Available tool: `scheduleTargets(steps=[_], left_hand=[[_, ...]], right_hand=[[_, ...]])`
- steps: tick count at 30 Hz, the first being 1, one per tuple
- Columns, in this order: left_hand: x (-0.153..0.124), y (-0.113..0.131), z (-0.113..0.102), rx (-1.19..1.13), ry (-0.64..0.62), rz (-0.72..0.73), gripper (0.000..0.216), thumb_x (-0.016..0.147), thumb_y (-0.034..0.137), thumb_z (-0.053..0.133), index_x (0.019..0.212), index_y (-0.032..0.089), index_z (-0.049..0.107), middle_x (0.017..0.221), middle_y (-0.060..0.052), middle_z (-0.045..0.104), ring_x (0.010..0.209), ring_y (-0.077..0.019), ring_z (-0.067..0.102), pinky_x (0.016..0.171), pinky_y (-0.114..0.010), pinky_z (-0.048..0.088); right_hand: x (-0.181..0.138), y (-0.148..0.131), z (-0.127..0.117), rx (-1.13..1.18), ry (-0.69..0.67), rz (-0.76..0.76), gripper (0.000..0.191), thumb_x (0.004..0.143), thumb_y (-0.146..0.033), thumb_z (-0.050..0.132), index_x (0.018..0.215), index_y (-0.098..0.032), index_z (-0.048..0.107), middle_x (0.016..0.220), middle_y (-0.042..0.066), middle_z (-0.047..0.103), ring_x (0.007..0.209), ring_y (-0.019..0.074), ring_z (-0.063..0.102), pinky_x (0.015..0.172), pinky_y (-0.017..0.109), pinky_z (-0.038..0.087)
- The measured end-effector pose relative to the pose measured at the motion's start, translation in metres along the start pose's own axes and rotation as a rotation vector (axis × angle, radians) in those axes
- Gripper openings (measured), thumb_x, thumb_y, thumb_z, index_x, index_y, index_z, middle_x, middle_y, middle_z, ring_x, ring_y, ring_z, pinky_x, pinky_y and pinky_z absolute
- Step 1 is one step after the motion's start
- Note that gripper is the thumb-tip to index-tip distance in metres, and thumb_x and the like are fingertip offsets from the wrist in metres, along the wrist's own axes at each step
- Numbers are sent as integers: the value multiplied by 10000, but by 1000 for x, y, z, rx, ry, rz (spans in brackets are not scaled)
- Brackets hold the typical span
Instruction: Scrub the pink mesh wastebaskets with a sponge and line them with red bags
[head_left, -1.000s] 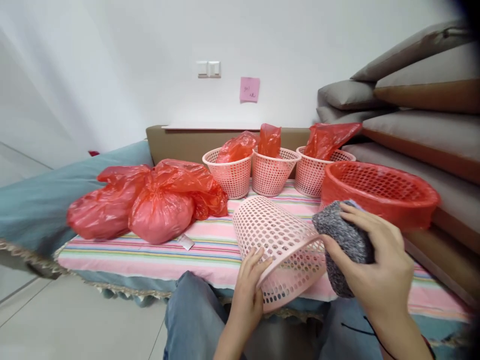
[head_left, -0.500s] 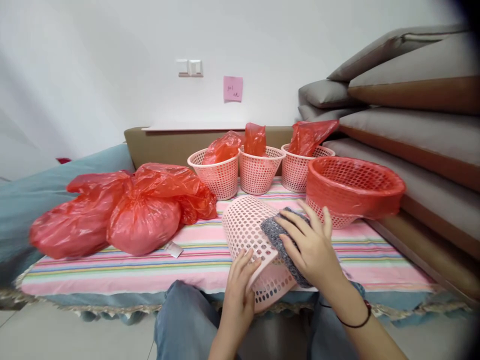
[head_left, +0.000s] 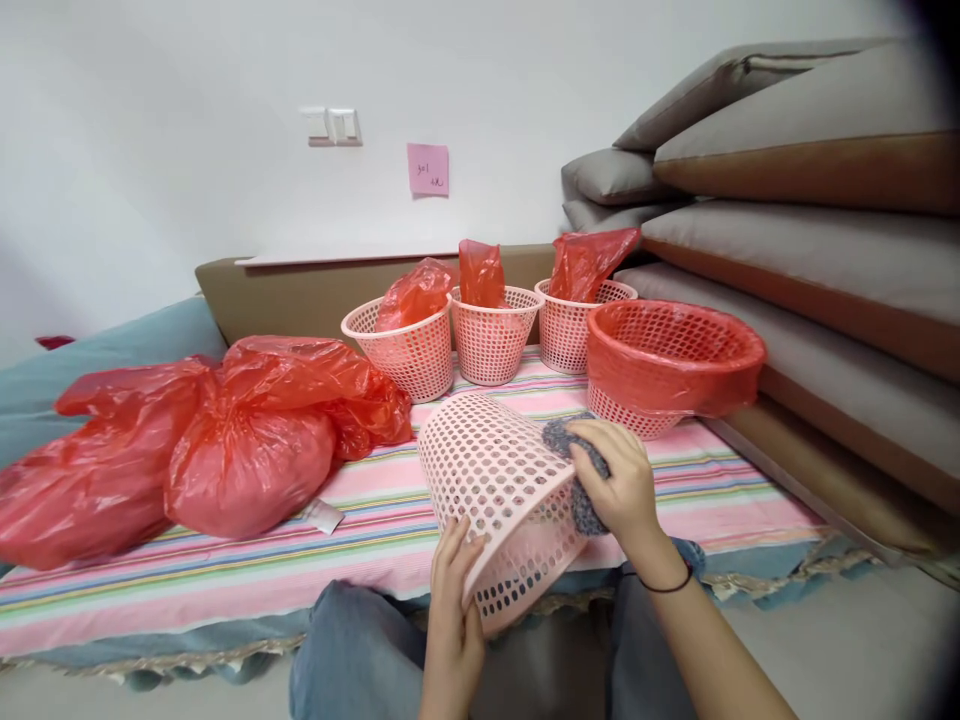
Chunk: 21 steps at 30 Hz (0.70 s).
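A pink perforated plastic basket (head_left: 480,460) lies tipped on its side, its open mouth turned down toward my lap. My left hand (head_left: 455,590) grips the rim at the lower left, fingers outside and thumb at the inner edge. In my right hand (head_left: 619,480) is a grey cloth (head_left: 589,515), bunched and pressed against the right side of the basket near its rim. Part of the cloth is hidden under the fingers.
Behind stand three pink baskets (head_left: 491,345) holding red plastic bags. A basket lined with a red bag (head_left: 675,380) is at the right, beside stacked grey cushions (head_left: 810,240). Two full red bags (head_left: 247,470) rest at the left on the striped cloth (head_left: 375,520).
My right hand's spread fingers have closed in around the cloth at the basket's rim. The basket's mouth shows more openly. The whole view has shifted, moving the surroundings left.
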<state>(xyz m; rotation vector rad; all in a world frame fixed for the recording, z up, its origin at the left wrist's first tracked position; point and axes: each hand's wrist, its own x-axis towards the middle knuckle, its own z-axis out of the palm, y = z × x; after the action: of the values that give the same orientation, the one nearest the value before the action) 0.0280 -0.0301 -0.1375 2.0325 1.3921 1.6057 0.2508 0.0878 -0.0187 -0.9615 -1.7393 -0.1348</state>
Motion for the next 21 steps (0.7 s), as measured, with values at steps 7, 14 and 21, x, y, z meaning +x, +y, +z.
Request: scheduleTargets(steps=[7,14,21], left_hand=[[1,1,-1,-18,7,-48,489,972,135,426,1428,306,467,1571,-101,397,1479,-277,330,1153,-554,361],[15,0,-14,-3,46,-75,493,963,166,475,1421,349,497,1508,-58,496,1419,-274,432,1140,-537,395],[6,-4,-4,2,26,-62,509,964,140,459,1429,346,485,1525,-64,467,1444,-267,394,1161,-539,369]], right_hand=[[-17,28,10,112,175,380,318,955,-412,476,1010,-190,697,1035,105,742,992,265,664,902,430,501],[9,-22,12,-41,133,111,261,955,-345,482,1001,-218,705,997,64,752,966,263,626,894,428,437],[0,-78,20,-38,-57,-335,193,910,-251,503,955,-204,685,946,9,761,887,211,608,837,402,404]])
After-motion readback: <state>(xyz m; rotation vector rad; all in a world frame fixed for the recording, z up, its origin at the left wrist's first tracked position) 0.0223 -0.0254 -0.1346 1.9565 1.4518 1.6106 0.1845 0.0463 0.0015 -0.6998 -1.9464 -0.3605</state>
